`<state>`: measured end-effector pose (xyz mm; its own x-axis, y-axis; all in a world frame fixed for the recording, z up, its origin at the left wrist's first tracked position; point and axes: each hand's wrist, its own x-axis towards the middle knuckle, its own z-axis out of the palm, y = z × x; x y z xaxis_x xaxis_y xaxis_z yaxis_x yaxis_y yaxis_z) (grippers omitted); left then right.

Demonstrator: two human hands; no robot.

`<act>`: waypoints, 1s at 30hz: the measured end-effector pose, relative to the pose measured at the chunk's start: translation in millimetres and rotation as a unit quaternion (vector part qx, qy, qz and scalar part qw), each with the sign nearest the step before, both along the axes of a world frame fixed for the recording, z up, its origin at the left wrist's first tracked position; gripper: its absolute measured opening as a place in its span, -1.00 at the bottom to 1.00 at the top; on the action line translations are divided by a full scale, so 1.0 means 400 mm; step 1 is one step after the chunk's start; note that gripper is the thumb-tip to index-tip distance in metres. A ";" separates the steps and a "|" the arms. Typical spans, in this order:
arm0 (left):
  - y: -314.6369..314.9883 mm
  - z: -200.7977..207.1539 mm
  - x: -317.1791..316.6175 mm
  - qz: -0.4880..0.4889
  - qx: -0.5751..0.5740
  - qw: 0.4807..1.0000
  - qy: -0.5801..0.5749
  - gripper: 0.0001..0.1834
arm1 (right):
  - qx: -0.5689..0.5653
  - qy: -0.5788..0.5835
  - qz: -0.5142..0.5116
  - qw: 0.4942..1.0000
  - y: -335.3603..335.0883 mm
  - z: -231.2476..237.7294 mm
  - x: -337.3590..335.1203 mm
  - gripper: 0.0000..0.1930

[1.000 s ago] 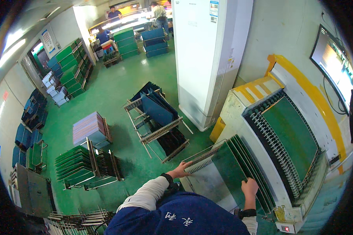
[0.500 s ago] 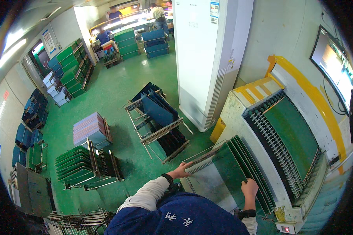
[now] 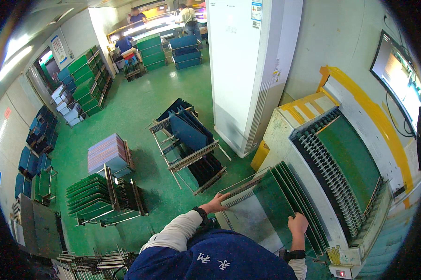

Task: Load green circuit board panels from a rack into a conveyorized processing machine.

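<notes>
My left hand (image 3: 214, 204) is closed round the corner of a metal slotted rack (image 3: 242, 190) in front of me. Several thin green panels (image 3: 290, 193) stand on edge in this rack, leaning at its right part. My right hand (image 3: 298, 223) is closed at the upper edge of one green panel, with the fingertips partly hidden behind it. To the right of the rack is a machine with a roller conveyor (image 3: 334, 186), and another green panel (image 3: 353, 156) lies flat on its rollers.
Ahead stands a rack of dark blue panels (image 3: 188, 128). Left of it are a stack of pinkish boards (image 3: 108, 154) and a rack of green panels (image 3: 85, 193). A tall white cabinet (image 3: 248, 70) rises ahead. People (image 3: 188, 16) work at a far lit bench.
The green panel on the rollers has shifted slightly to the right, away from the rack. Both of my hands and the rack hold their places.
</notes>
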<state>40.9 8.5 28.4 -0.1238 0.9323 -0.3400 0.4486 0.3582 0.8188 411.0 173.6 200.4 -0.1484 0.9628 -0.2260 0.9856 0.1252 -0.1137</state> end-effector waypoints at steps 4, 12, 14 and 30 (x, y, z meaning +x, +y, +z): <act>0.005 0.005 0.004 0.000 0.001 1.000 0.000 0.04 | 0.004 -0.003 -0.002 1.000 -0.004 0.009 -0.001 -0.62; 0.005 -0.006 0.001 -0.004 0.007 1.000 0.003 0.05 | 0.016 0.010 0.003 1.000 0.002 -0.016 0.013 -0.63; 0.005 -0.010 0.001 -0.007 0.009 1.000 0.007 0.05 | 0.003 0.008 -0.001 1.000 -0.001 0.000 0.006 -0.62; 0.003 -0.004 -0.002 -0.012 0.006 1.000 -0.007 0.05 | -0.001 0.000 -0.003 1.000 0.000 0.008 0.000 -0.58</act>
